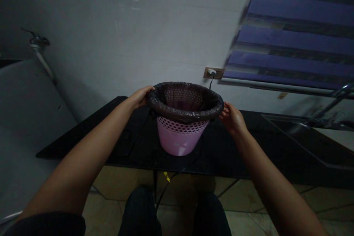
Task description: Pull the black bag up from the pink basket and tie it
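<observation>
A pink trash can (177, 140) with a perforated upper band stands upright on the black countertop (132, 155). A black trash bag (185, 115) lines its inside and is folded over the rim all the way round. At the left side of the rim, my left hand (140, 97) grips the folded bag, thumb on top and the other fingers mostly hidden. My right hand (232, 117) is at the opposite side, its curled fingers against the bag's folded edge. Through the liner, the can's holes show faintly.
Behind the can, a plug sits in a wall socket (213, 72) with a black cord. To the right are a sink (298, 136) and striped purple blinds (290, 33). A faucet (38, 40) is at far left. A cord with a yellow tag (167, 177) hangs over the front edge.
</observation>
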`<state>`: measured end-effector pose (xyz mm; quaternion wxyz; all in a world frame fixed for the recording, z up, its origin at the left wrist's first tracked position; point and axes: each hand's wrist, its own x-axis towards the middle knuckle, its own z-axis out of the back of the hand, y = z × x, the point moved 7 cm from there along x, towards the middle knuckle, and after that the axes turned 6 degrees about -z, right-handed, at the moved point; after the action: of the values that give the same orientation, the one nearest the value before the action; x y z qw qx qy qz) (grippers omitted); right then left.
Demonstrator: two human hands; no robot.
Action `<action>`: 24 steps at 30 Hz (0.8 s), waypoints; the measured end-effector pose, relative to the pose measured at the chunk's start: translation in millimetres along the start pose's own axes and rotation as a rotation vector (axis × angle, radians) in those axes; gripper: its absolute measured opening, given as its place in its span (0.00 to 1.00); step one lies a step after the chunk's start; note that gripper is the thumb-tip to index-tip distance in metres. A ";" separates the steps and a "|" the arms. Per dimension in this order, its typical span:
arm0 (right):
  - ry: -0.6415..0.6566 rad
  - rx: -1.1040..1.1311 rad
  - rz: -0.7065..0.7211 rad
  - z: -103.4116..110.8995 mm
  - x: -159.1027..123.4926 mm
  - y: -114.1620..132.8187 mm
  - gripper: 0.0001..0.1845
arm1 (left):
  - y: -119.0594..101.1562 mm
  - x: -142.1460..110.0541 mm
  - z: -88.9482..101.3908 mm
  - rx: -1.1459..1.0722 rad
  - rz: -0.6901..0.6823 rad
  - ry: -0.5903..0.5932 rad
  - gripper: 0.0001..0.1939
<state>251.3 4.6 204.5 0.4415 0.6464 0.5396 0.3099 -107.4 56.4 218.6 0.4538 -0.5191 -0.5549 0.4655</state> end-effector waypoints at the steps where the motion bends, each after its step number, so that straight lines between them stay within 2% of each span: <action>1: 0.001 -0.002 0.001 0.4 0.4 -0.2 0.14 | -0.5 0.1 -0.3 0.005 -0.005 0.006 0.05; 15: 0.021 -0.096 0.034 0.7 8.2 -2.2 0.17 | 4.0 12.6 -0.1 -0.015 0.024 0.021 0.06; 24: 0.028 -0.093 0.045 -1.4 9.5 -1.2 0.14 | 1.5 11.7 -3.5 -0.003 0.004 -0.004 0.05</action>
<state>251.8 14.1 203.3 0.4565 0.6329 0.5158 0.3536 -104.3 68.3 217.9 0.4510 -0.5200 -0.5556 0.4663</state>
